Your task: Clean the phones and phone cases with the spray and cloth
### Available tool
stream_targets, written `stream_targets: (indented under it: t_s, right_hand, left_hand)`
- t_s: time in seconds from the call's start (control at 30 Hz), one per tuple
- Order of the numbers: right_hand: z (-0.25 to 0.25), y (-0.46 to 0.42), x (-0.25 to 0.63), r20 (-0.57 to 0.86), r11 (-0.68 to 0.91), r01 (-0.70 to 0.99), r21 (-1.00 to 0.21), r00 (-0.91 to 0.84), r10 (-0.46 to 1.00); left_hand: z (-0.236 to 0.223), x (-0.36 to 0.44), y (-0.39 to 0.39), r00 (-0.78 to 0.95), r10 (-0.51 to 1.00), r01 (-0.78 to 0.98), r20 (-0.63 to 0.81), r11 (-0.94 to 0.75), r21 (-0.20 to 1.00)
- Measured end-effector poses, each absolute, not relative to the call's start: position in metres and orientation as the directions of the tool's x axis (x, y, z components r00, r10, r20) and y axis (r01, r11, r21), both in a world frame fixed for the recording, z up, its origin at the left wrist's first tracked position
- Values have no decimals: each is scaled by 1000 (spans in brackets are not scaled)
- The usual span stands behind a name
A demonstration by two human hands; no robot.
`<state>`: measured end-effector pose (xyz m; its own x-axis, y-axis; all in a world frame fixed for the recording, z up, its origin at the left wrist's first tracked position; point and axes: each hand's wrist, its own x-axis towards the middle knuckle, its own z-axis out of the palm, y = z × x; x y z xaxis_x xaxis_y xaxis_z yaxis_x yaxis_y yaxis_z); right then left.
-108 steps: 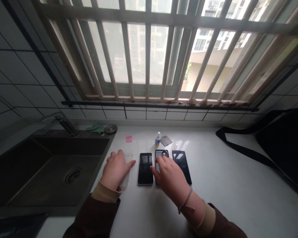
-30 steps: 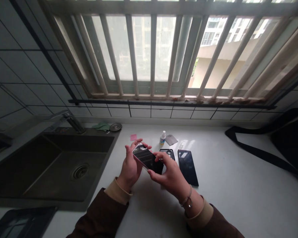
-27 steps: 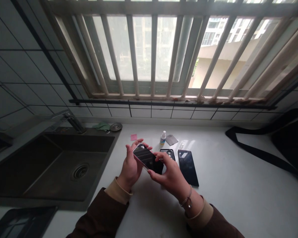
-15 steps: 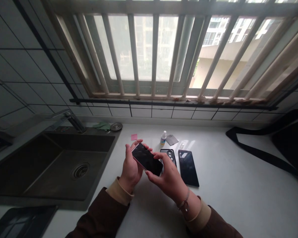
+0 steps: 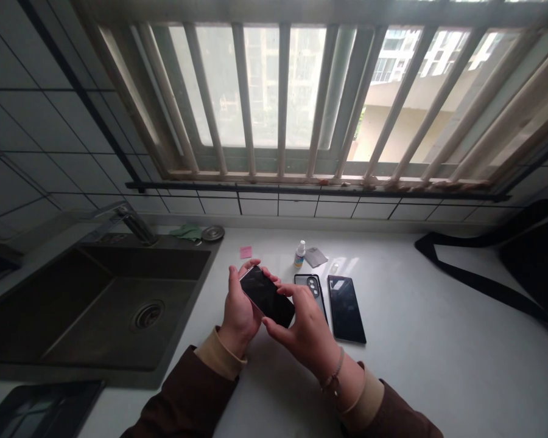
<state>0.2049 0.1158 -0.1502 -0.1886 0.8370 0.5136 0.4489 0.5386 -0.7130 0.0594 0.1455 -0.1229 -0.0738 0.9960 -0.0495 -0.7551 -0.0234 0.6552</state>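
Observation:
A smartphone (image 5: 265, 295) with a dark screen is held tilted above the counter, screen toward me. My left hand (image 5: 238, 307) supports its left end from below, thumb along the side and fingertips showing past the far edge. At the phone's right end, my right hand (image 5: 301, 319) grips it between thumb and fingers. Behind that hand lies a black-rimmed phone case (image 5: 318, 297) with camera cutouts, partly covered. Just right of the case, a second dark flat device (image 5: 347, 309) rests on the counter.
A small white-capped bottle (image 5: 299, 255) stands near a grey cloth (image 5: 316, 257) and a pink paper square (image 5: 245, 252). To the left is a sink (image 5: 196, 304) with a faucet (image 5: 137, 224). A black strap (image 5: 479, 283) lies at right. A barred window rises behind.
The phone and my right hand have shifted slightly left and down, uncovering more of the phone case. My left hand keeps its hold.

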Motion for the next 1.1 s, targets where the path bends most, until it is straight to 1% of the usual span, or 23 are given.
stream_targets:
  t_s: [0.1,0.2,0.27,0.3,0.37,0.43,0.47,0.53,0.6,0.73,0.8,0.87,1.0,1.1]
  right_hand:
    - [-149,116,205,506,538,429,-725,-198,840]
    - [-146,117,208,493,549,385,-742,-242,836]
    - [-146,119,210,421,493,354,-795,-263,868]
    - [-147,120,211,350,427,333,-840,-268,897]
    - [-150,122,211,151,228,252,-940,-291,945]
    - [-155,123,208,-27,21,122,-992,-373,927]
    - [-157,124,206,-73,-53,59,-997,-423,903]
    - [-160,123,202,-93,-125,-34,-992,-489,867]
    - [-162,121,198,-99,-167,-91,-982,-508,856]
    - [-162,117,194,-165,-329,-225,-917,-537,827]
    - [-161,116,195,-156,-357,-264,-896,-566,810]
    - [-160,116,197,-133,-332,-254,-908,-577,806]
    - [-158,116,200,-121,-251,-191,-949,-515,848]
    - [-156,116,201,-129,-231,-163,-959,-474,871]
  left_hand:
    - [-123,60,145,-84,995,-759,-58,-26,650]
    - [-122,55,146,-117,987,-772,-110,-20,636]
    - [-122,49,149,-157,976,-792,-149,-34,609]
    - [-122,46,151,-183,970,-803,-162,-52,594]
    - [-123,38,156,-234,957,-815,-173,-96,572]
    - [-123,31,159,-261,951,-815,-166,-125,566]
    - [-123,29,160,-266,951,-813,-157,-133,566]
    - [-124,29,160,-258,956,-815,-141,-137,564]
    - [-123,31,158,-234,963,-821,-133,-123,557]
    - [-120,36,156,-169,975,-836,-146,-63,545]
    - [-120,36,155,-131,977,-846,-170,-21,533]
    - [-121,35,156,-101,978,-853,-183,9,522]
    - [-124,35,157,-106,980,-856,-169,-3,517]
    - [-125,37,157,-118,978,-856,-171,-13,517]
